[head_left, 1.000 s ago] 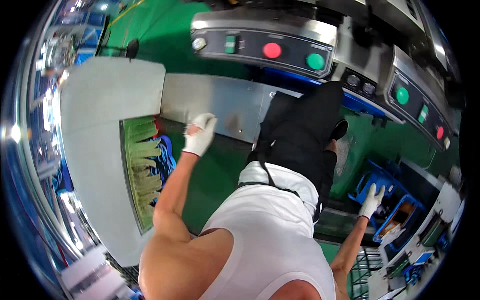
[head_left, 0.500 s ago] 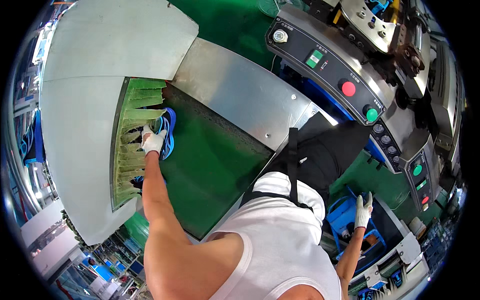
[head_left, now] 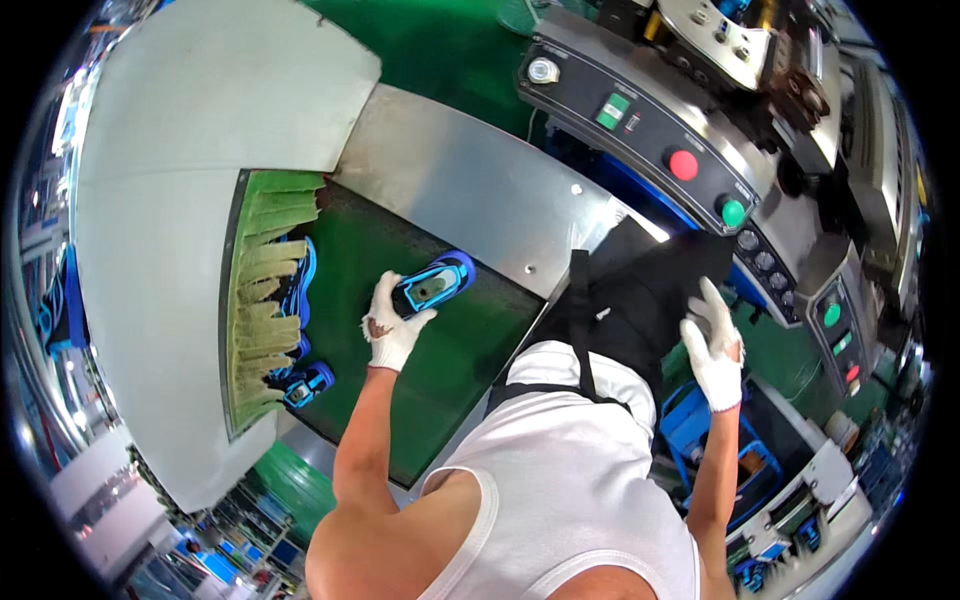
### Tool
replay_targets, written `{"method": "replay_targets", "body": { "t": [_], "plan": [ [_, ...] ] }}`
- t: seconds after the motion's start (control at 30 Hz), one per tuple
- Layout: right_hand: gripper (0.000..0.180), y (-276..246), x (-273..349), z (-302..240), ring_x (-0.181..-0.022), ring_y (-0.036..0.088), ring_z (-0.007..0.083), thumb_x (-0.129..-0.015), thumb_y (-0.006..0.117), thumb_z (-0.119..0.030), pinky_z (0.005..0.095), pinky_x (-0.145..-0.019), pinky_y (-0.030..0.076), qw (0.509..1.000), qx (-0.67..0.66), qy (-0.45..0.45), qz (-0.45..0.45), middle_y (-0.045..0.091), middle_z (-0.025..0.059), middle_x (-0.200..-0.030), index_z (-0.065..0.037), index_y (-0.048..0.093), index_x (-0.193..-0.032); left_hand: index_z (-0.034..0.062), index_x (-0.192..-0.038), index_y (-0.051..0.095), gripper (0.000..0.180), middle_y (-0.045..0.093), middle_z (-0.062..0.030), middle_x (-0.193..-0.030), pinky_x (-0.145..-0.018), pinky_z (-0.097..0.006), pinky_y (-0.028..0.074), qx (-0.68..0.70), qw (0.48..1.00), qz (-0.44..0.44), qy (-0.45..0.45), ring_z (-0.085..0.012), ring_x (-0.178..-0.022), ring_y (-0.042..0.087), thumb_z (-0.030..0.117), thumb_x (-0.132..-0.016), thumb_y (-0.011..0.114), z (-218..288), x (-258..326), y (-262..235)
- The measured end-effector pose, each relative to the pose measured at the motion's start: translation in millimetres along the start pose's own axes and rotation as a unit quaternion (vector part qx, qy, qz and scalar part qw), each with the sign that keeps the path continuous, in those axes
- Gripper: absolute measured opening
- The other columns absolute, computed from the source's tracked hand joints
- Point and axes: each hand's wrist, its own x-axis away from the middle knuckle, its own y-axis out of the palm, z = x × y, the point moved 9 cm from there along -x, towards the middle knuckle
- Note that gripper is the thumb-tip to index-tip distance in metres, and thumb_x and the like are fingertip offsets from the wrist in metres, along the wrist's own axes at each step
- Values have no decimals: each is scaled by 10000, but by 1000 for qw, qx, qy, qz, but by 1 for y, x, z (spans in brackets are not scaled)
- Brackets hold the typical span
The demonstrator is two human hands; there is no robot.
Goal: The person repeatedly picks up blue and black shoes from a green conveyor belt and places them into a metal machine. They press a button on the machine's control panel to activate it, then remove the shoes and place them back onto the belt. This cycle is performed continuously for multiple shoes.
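Note:
My left hand (head_left: 393, 335), in a white knit glove, grips a blue and black shoe (head_left: 455, 272) by one end above the green belt (head_left: 400, 400). A grey-green block with a hole, which looks like a shoe last, shows in its opening. My gloved right hand (head_left: 714, 352) is held out to the right of my dark trousers, fingers apart, holding nothing. At the fringe curtain (head_left: 270, 260) sits another blue shoe (head_left: 305, 275), partly behind the strips. Nearer me, a further blue shoe (head_left: 306, 384) emerges from under them.
A large pale machine housing (head_left: 150, 280) borders the belt on the left. Beyond the belt runs a metal ledge (head_left: 450, 180). On the right stands a machine with a button panel (head_left: 640, 130); a blue frame (head_left: 690, 425) is below my right arm.
My left hand has moved right from the curtain, bringing a shoe over the belt. My right hand has come up and inward toward the trousers. The nearer shoe now shows more fully.

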Motion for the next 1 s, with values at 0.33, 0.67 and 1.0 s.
{"method": "replay_targets", "body": {
  "t": [0.33,0.67,1.0],
  "plan": [
    [781,143,-35,-157,-1331,585,449,-839,831,-327,458,-1138,482,931,5,-318,-178,568,286,-1462,44,529,-1456,84,-1166,679,631,709,-144,-1173,-914,-479,568,-183,955,-86,215,-384,-1055,703,242,-636,983,73,-23,-17],
    [703,112,-57,-167,-980,726,432,-784,832,-411,478,-873,576,944,-113,-266,-159,739,234,-1077,-18,608,-1321,39,-1099,705,519,708,-195,-1034,-852,-505,553,-158,745,-390,518,-428,-971,676,280,-697,927,405,-42,3],
    [793,6,40,5,-1240,611,182,-861,861,-158,352,-1077,493,778,-626,14,-59,633,100,-1442,12,500,-1546,-5,-1425,562,629,606,-263,-1389,-1105,-469,480,-83,813,22,576,-422,-1290,600,371,-955,744,650,-246,71]
  ]
}}
